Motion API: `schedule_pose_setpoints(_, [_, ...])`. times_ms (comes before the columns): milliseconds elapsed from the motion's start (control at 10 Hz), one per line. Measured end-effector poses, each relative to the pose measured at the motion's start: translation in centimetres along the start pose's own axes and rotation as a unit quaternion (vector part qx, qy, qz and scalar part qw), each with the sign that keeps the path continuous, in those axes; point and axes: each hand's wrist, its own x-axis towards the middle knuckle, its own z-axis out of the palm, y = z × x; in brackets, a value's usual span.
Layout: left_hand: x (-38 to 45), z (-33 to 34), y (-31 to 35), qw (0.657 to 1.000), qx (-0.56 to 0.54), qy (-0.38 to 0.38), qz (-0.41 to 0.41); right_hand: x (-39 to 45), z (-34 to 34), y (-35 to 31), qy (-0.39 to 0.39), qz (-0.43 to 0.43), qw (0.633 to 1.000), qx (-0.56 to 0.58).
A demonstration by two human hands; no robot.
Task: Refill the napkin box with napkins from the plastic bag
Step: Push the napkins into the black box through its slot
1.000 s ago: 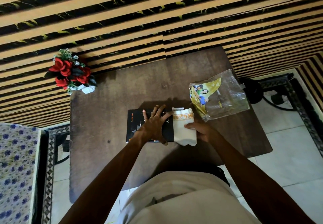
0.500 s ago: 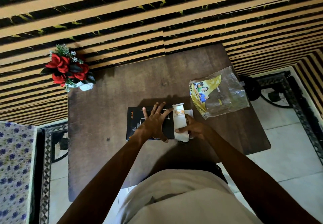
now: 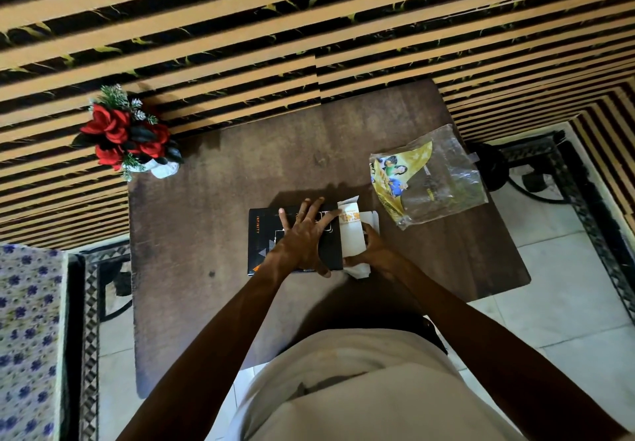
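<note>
Standing over a dark wooden surface (image 3: 213, 234), a person works at its middle. The black napkin box (image 3: 266, 244) lies flat there, pinned by the left hand (image 3: 302, 237), whose grip is a spread, flat palm holding nothing. At the box's open right end, the right hand (image 3: 378, 253) pinches a white stack of napkins (image 3: 351, 237), its grip closed around their near end. Napkins are likely light, soft and easily crumpled, so holding them by the edges suits best. The plastic bag (image 3: 436, 179), apparently emptied, lies near on the right. Red flowers (image 3: 129, 134) stand well apart. Nothing blocks the way.
</note>
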Motion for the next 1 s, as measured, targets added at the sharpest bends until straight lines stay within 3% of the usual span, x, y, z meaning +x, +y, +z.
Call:
schedule_pose_setpoints(400, [0.0, 0.4, 0.1, 1.0, -0.005, 0.006, -0.004, -0.6, 3.6, -1.1, 0.091, 0.004, 0.988, -0.125])
schedule_pose_setpoints(500, [-0.1, 0.3, 0.0, 1.0, -0.009, 0.011, 0.001, -0.8, 2.6, -1.3, 0.042, 0.009, 0.988, -0.151])
schedule_pose_setpoints(800, [0.1, 0.2, 0.2, 1.0, -0.019, 0.001, -0.001, -0.2, 3.5, -1.6, 0.065, -0.057, 0.989, -0.12])
schedule_pose_setpoints(1000, [0.0, 0.2, -0.2, 0.999, -0.029, 0.01, 0.01, -0.3, 2.0, -1.2, 0.006, -0.044, 0.992, -0.115])
